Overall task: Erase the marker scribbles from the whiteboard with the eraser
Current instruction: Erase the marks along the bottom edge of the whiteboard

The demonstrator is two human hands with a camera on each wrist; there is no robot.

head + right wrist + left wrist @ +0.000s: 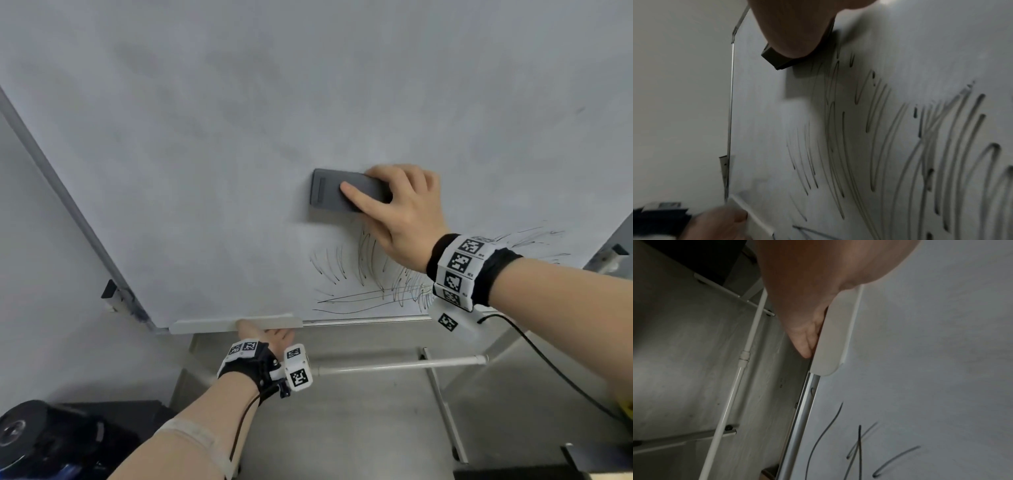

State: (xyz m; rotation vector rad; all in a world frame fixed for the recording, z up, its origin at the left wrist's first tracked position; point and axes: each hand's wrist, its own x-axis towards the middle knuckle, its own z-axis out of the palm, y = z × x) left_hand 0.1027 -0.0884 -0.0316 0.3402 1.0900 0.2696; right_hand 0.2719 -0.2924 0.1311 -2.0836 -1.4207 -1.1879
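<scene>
My right hand point(394, 205) grips a dark grey eraser point(332, 192) flat against the whiteboard point(239, 120), thumb across its face and fingers over its top edge. The eraser point(777, 59) sits just above the black marker scribbles point(366, 274), which cover the board's lower right area point(900, 146). My left hand point(263, 334) holds the white tray point(236, 323) at the board's bottom edge from below; its fingers point(805, 340) curl behind the tray point(830, 344). A few marker strokes point(859, 447) lie beside that tray.
The board stands on a white metal frame with a crossbar point(400, 366) and legs point(445, 411) over a grey floor. A black cable point(548, 363) hangs from my right wrist. Dark equipment point(51, 442) sits at the lower left. A grey wall point(51, 240) lies left of the board.
</scene>
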